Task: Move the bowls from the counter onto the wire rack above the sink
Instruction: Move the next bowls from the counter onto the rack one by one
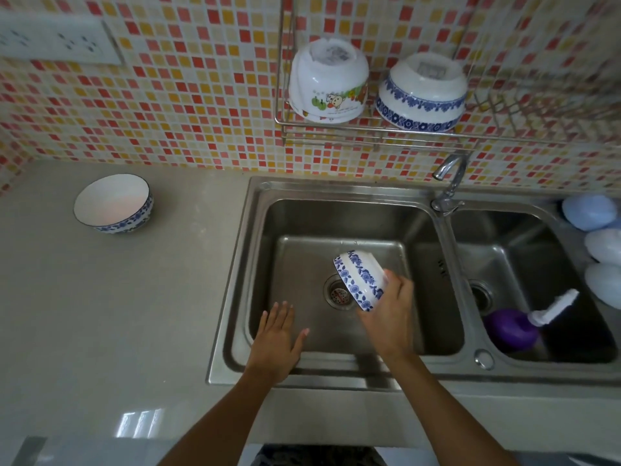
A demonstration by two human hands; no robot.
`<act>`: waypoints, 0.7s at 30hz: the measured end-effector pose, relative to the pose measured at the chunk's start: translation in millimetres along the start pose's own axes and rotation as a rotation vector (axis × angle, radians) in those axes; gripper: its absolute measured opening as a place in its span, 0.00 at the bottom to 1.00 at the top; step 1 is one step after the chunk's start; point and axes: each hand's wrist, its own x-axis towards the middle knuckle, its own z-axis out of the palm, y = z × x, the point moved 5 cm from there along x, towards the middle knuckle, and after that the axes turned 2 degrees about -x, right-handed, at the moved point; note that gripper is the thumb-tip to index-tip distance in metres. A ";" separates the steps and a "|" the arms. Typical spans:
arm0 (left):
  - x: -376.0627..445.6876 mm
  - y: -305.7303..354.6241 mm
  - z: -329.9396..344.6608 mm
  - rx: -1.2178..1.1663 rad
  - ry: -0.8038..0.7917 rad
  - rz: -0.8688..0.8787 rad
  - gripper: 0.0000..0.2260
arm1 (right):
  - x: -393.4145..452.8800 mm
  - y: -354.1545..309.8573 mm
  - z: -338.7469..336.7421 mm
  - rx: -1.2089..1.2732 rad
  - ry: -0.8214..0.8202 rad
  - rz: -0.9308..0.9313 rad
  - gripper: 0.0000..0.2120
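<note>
My right hand [391,314] grips a white bowl with blue flowers [358,279], tipped on its side over the left sink basin [292,230]. My left hand [277,341] hovers flat and open above the sink's front left corner, holding nothing. Another blue-patterned bowl [114,204] stands upright on the counter [100,314] at the left. On the wire rack [336,131] above the sink, two bowls lie upside down: a white cartoon-print bowl [327,84] and a blue-flowered bowl [421,92].
A chrome faucet [448,179] rises between the two basins. The right basin holds a purple bottle [512,329] with a white pump. Pale blue and white rounded objects [594,227] sit at the far right. A wall socket [57,38] is on the tiled wall, upper left.
</note>
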 end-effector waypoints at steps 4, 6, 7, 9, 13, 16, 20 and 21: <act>3.4 7.5 -15.0 0.004 0.023 0.088 0.42 | 10.2 -2.8 -17.8 0.220 0.031 0.221 0.41; 8.8 13.9 -35.1 -0.008 0.064 0.122 0.42 | 16.2 2.2 -28.6 0.382 0.047 0.370 0.35; 13.1 17.8 -49.2 -0.022 0.102 0.135 0.41 | 18.9 5.2 -33.6 0.521 0.028 0.452 0.32; 24.2 29.2 -86.1 -0.044 0.217 0.179 0.37 | 21.3 3.8 -45.4 0.884 -0.064 0.613 0.23; 45.7 68.8 -179.8 -0.080 0.507 0.298 0.27 | 24.0 -21.1 -86.7 1.247 -0.306 0.608 0.17; 58.2 99.3 -241.6 -0.061 0.697 0.390 0.25 | 32.5 -44.8 -121.6 1.292 -0.380 0.482 0.14; 84.4 120.5 -291.2 -0.024 0.785 0.375 0.24 | 54.1 -73.7 -158.4 1.344 -0.417 0.372 0.16; 91.8 122.6 -297.0 0.005 0.781 0.358 0.25 | 59.8 -81.6 -166.1 1.346 -0.427 0.349 0.16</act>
